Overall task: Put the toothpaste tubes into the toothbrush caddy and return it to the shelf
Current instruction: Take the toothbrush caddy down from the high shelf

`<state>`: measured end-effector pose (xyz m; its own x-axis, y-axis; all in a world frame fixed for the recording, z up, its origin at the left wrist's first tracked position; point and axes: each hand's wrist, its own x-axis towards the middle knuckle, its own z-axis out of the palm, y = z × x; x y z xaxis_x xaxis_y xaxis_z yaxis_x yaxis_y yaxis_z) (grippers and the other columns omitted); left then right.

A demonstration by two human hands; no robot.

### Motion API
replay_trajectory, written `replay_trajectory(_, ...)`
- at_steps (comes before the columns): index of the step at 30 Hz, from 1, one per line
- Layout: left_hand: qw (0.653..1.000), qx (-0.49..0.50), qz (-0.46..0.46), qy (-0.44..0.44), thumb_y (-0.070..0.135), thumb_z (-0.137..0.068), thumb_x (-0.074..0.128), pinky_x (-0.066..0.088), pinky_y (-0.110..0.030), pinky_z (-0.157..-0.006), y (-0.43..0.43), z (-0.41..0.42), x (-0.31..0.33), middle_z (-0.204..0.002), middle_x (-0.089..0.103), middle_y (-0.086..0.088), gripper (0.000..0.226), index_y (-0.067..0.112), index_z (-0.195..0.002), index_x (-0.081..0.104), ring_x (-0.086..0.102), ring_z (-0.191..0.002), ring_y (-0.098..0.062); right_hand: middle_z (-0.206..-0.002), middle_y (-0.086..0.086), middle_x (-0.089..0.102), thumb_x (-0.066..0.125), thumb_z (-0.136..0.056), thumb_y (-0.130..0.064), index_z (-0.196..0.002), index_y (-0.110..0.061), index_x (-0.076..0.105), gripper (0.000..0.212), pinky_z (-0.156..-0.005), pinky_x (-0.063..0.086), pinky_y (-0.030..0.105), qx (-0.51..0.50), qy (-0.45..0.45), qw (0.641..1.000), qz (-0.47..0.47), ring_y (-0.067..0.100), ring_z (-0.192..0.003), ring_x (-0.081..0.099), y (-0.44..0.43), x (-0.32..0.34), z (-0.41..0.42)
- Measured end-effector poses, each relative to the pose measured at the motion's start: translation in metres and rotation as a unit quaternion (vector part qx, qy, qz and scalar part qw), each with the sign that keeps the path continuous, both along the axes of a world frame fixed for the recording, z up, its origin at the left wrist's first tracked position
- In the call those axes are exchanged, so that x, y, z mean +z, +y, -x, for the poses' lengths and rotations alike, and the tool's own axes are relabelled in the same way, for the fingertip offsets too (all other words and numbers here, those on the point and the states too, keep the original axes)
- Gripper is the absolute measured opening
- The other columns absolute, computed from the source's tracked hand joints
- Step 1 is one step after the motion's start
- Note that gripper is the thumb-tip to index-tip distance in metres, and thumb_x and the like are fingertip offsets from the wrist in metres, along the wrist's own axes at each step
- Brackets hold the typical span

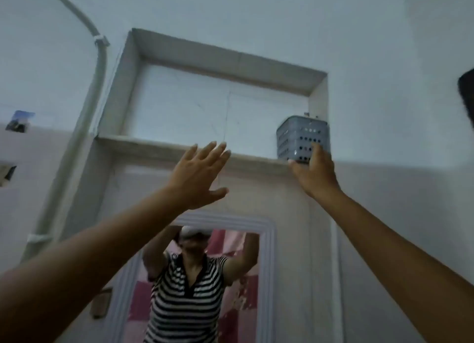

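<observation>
A: Where is the caddy (302, 137) held?
B: At the shelf's (179, 147) right end, gripped low by the right hand (314, 174); left hand (197, 175) spread, empty.
A: Handling?
B: Judged light, stiff; perforated walls afford grip.

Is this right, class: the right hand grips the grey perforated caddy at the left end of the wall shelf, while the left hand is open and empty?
Not quite. The head view shows the caddy at the right end of the shelf, not the left. The rest holds: the right hand grips its base, and the left hand is open and empty.
</observation>
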<state>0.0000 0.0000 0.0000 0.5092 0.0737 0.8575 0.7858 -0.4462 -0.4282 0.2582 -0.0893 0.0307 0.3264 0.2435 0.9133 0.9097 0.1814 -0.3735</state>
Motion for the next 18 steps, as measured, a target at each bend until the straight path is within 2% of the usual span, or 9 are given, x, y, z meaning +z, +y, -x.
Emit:
replay_trajectory(4,0.997,0.051,0.05,0.001,0.07,-0.086,0.037,0.007,-0.048,-0.123,0.027,-0.013,0.02,-0.164,-0.005,-0.005,0.095,0.016,-0.154,-0.002,-0.002,-0.152,-0.022,-0.152,0.022,0.04,0.074,-0.093,-0.036,-0.157,-0.012,0.028,0.082,-0.113,0.047,0.051,0.009,0.078,0.997,0.004,0.042,-0.141,0.045,0.002,0.028,-0.007)
replay_trajectory(8,0.997,0.003,0.068,-0.02,0.065,-0.085,0.046,0.0,-0.047,-0.124,0.045,-0.024,0.013,-0.164,-0.01,-0.003,0.099,0.02,-0.153,-0.01,-0.009,-0.151,-0.022,-0.155,0.021,0.035,0.083,-0.08,-0.041,-0.161,-0.015,0.016,0.109,-0.115,0.045,0.055,0.002,0.151,0.988,0.026,0.043,-0.141,0.045,0.018,0.043,-0.005)
replay_trajectory(10,0.997,-0.019,0.061,-0.039,0.063,-0.083,0.047,-0.002,-0.044,-0.124,0.049,-0.025,0.01,-0.164,-0.007,-0.002,0.099,0.021,-0.153,-0.009,-0.008,-0.151,-0.021,-0.158,0.023,0.031,0.085,-0.077,-0.046,-0.163,-0.016,0.01,0.118,-0.117,0.04,0.053,-0.037,0.165,0.985,0.044,0.043,-0.145,0.038,0.025,0.051,-0.002)
replay_trajectory(14,0.996,-0.035,0.057,-0.052,0.071,-0.063,0.018,-0.006,-0.041,-0.122,0.051,-0.026,0.009,-0.163,-0.004,0.001,0.106,0.023,-0.153,-0.009,-0.007,-0.151,-0.019,-0.159,0.02,0.025,0.084,-0.075,-0.056,-0.161,-0.02,0.011,0.119,-0.117,0.032,0.05,-0.065,0.184,0.98,0.046,0.039,-0.147,0.031,0.035,0.074,0.008)
replay_trajectory(18,0.994,-0.061,0.069,-0.052,0.069,-0.059,0.019,-0.007,-0.04,-0.121,0.052,-0.024,0.009,-0.163,-0.001,0.0,0.108,0.023,-0.154,-0.005,-0.006,-0.151,-0.018,-0.161,0.021,0.023,0.089,-0.073,-0.055,-0.166,-0.035,-0.003,0.132,-0.117,0.036,0.056,-0.058,0.149,0.985,0.061,0.041,-0.148,0.035,0.047,0.093,0.011)
